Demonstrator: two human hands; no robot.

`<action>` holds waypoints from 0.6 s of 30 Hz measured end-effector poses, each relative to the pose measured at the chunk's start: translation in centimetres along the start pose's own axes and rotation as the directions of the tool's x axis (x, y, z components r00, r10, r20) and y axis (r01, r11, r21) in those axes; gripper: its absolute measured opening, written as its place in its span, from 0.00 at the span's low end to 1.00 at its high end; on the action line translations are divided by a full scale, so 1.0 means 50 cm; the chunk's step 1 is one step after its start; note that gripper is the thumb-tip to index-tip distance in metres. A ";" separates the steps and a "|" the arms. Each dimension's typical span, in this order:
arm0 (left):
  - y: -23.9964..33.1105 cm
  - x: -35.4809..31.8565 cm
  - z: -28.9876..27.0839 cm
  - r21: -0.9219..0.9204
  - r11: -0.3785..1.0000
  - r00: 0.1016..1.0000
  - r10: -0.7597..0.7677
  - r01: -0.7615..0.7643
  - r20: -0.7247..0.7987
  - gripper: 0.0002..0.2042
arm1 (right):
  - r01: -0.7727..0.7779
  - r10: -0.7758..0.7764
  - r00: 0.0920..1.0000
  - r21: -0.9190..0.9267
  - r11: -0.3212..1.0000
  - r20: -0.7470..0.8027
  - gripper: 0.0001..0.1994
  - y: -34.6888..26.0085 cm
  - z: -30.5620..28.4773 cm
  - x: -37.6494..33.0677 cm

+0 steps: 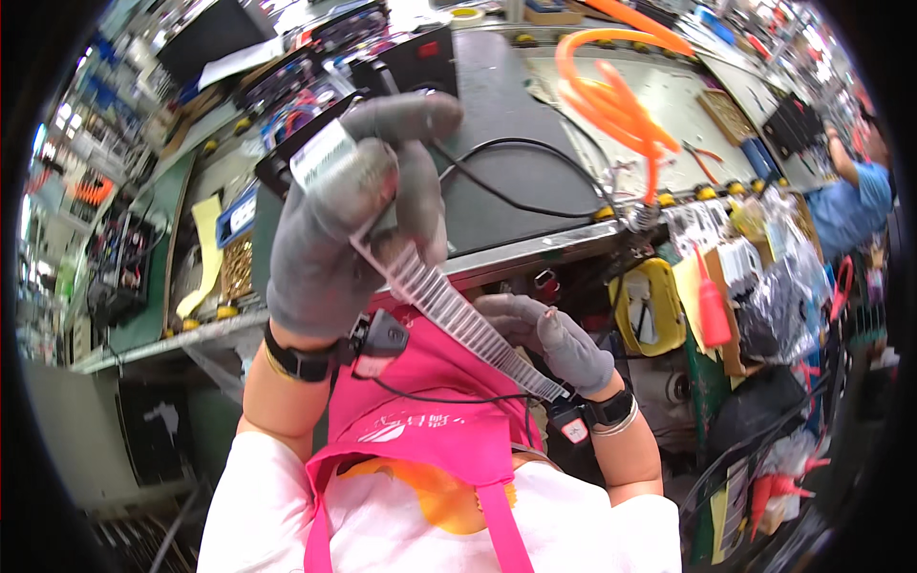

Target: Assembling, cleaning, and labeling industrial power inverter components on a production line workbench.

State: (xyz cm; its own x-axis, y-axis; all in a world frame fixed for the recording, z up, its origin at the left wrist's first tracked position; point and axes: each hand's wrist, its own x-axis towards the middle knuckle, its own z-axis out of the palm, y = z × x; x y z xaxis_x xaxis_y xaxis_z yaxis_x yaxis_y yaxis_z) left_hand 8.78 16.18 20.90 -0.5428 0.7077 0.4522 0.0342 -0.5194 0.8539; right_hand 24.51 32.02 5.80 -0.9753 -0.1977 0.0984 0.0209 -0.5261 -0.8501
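Observation:
My left hand (330, 234), in a grey glove, is raised over the near edge of the bench, closed round the upper end of a long, pale grey slotted strip (449, 306). The strip slants down to the right across my apron. A small white printed label (323, 158) lies against the thumb-and-finger side of that glove. Beside the strip's lower half is my right hand (559, 344), also gloved in grey, its fingers loosely curved and apart. Whether those fingers touch the strip is hard to tell.
A dark mat (511, 105) with a black cable (506, 196) covers the bench ahead. An orange coiled hose (611, 100) hangs at right. Lower right are a yellow bin (650, 306) and a red bottle (710, 304). A co-worker in blue (850, 205) is at far right.

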 end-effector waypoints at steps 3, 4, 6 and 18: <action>0.027 -0.007 -0.042 0.039 0.998 0.987 0.056 -0.051 -0.154 0.30 | -0.134 0.143 0.987 -0.109 0.985 0.074 0.38 0.015 -0.028 0.002; 0.035 -0.010 -0.054 0.013 0.997 0.984 0.080 -0.079 -0.159 0.28 | -0.183 0.203 0.976 -0.211 0.960 0.076 0.41 0.016 -0.039 -0.004; 0.056 -0.011 -0.125 0.005 0.991 0.990 0.136 -0.136 0.024 0.23 | -0.171 0.206 0.974 -0.283 0.944 0.096 0.37 0.017 -0.068 -0.005; 0.028 -0.079 -0.161 0.492 0.871 0.920 0.197 -0.006 -0.339 0.21 | -0.379 0.457 0.889 -0.527 0.761 0.020 0.09 0.054 -0.094 0.000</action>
State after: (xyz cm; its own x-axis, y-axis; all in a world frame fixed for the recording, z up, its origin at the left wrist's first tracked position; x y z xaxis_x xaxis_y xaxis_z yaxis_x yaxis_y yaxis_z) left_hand 4.20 8.79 18.23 -0.7771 0.3859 0.4971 0.4455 -0.2205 0.8677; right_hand 23.54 34.48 1.09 -0.8530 -0.4334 -0.2909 0.2699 0.1107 -0.9565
